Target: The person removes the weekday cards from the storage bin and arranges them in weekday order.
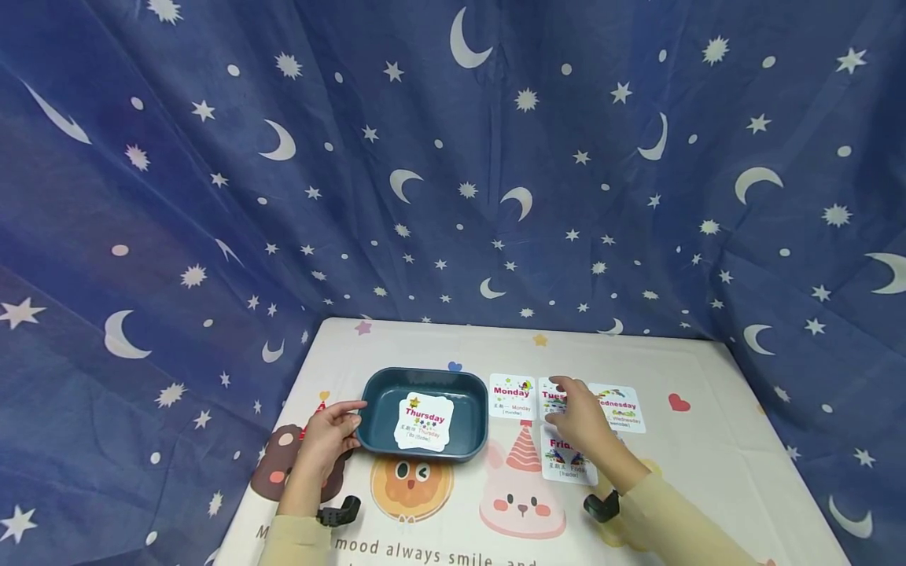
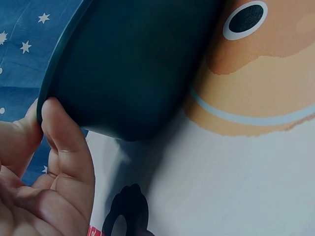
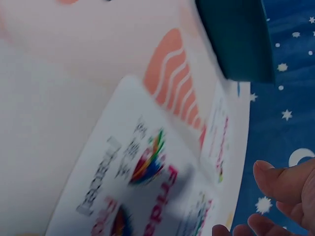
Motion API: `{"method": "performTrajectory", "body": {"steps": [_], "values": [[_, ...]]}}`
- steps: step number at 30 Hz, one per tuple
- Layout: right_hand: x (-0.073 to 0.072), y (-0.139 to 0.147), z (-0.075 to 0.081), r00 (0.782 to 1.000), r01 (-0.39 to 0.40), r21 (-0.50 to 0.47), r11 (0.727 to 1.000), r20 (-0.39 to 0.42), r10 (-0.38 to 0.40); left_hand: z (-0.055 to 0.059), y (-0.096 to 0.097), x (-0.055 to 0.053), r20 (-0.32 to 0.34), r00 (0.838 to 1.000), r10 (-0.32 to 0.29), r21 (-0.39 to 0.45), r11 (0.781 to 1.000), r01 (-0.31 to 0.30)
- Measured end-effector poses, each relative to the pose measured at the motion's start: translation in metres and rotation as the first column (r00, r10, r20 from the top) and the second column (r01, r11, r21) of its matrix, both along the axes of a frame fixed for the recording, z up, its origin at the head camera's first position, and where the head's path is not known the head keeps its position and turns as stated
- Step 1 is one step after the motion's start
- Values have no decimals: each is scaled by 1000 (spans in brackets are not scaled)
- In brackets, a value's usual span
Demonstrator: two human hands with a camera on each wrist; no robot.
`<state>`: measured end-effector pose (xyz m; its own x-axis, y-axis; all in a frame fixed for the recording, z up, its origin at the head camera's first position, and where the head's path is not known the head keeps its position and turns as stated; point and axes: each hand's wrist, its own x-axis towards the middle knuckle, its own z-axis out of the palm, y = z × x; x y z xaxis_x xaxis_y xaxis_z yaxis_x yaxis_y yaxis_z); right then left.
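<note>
My left hand [image 1: 327,440] pinches the left rim of a dark teal rectangular tray [image 1: 469,409], thumb and fingers on either side of the wall in the left wrist view. Inside the tray lies a white Thursday card [image 1: 423,422], with another card edge showing under it. My right hand [image 1: 583,417] hovers over the Tuesday card [image 1: 549,398], fingers parted and holding nothing, partly covering it. Monday card [image 1: 513,397] lies to its left, Wednesday card [image 1: 623,409] to its right. Nearer to me is the Friday card [image 3: 123,162], its top edge partly behind the hand.
A white tablecloth [image 1: 679,456] with cartoon animals and lettering covers the table. Behind and beside it hangs a blue curtain [image 1: 439,204] printed with moons and stars. Black camera straps [image 1: 340,511] sit on both wrists.
</note>
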<state>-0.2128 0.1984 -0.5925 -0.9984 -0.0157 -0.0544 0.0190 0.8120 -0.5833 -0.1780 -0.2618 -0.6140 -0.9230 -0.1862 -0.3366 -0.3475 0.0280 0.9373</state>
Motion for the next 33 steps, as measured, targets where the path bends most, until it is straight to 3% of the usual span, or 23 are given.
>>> {"method": "performTrajectory", "body": {"steps": [23, 33], "values": [[0, -68, 20, 993, -88, -92, 992, -82, 80, 3, -1, 1, 2, 1000, -8, -7, 1000, 8], [2, -89, 28, 990, -110, -120, 987, -105, 98, -1, -1, 0, -11, 1000, -6, 3, 1000, 6]]}}
